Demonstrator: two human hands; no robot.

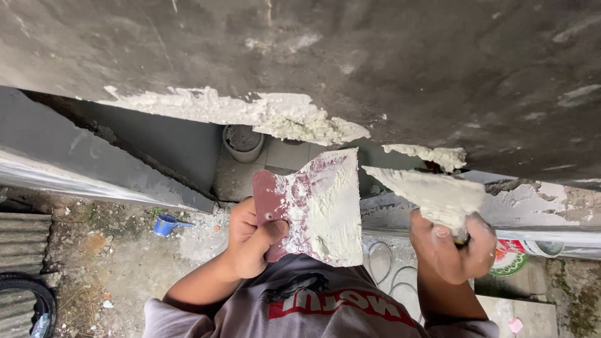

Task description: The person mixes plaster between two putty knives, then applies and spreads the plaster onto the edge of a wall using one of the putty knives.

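left hand (pixel 250 241) grasping red putty board (pixel 313 206), right hand (pixel 454 244) clenched on plaster-loaded trowel (pixel 432 194), both just under grey concrete wall (pixel 375 56) edged with white plaster (pixel 275 116); bucket (pixel 243 143) on floor below.

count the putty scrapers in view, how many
2: a wide reddish scraper in the left hand, and a putty-caked scraper in the right hand near the wall edge. None other visible.

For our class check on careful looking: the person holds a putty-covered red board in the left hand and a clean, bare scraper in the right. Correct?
Not quite. In the head view the scraper in the right hand is loaded with white putty, not clean. The left hand does hold the red board.
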